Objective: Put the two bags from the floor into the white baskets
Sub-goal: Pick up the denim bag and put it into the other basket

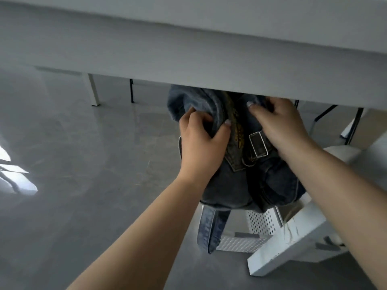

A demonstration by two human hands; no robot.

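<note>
Denim bag (240, 185), dark blue and slumped, hangs off the floor just under the near edge of the grey table (188, 55), its upper part partly hidden beneath that edge. It sits directly above a white perforated basket (261, 223), whose holed wall and floor show below the bag's underside; whether the bag touches the basket cannot be told. Beside the basket, toward the lower right, stands the table's white leg base (289, 248), close against the basket wall. The grey floor (83, 164) is glossy and spreads away to the left. A person's left hand (201, 141) grips a fold of the bag's lighter denim on its left side, fingers curled shut on the cloth with the thumb pressed on top. The right hand (278, 124) is clamped on the bag's upper right side, fingers bent over the fabric near the table edge. A denim strap (209, 229) dangles from the bag's bottom beside the basket. A silver rectangular buckle (258, 144) lies on the bag just beside the right hand.
</note>
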